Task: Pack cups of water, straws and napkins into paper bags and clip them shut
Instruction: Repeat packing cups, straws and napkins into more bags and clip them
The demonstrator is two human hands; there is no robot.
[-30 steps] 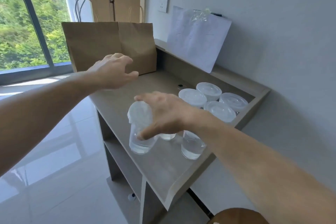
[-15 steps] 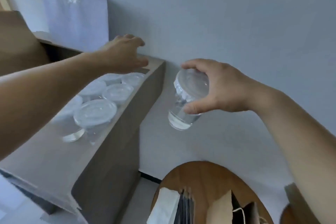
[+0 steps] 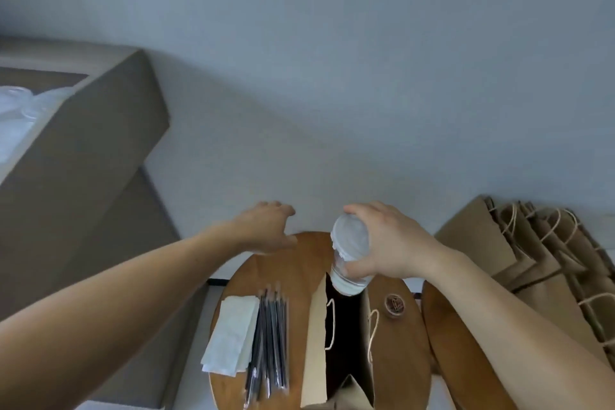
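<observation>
My right hand [image 3: 389, 243] grips a lidded clear cup of water [image 3: 349, 256] from above, fingers curled round its lid. The cup hangs just over the far end of an open brown paper bag [image 3: 316, 336] that stands on a round wooden table [image 3: 289, 273]. My left hand [image 3: 266, 226] hovers over the table's far left edge with loosely bent fingers and holds nothing. A stack of white napkins [image 3: 233, 329] lies left of the bag, with a bundle of dark wrapped straws [image 3: 269, 336] between them.
More lidded cups [image 3: 16, 110] stand on the grey counter [image 3: 83, 150] at the left. A pile of folded paper bags [image 3: 539, 253] with twine handles leans at the right. A small round brown item [image 3: 394, 303] lies right of the open bag. A second wooden table [image 3: 442, 326] adjoins.
I have turned right from the counter toward the round table. My right hand carried the cup from the counter to just above the open bag; my left hand left the counter and followed.
</observation>
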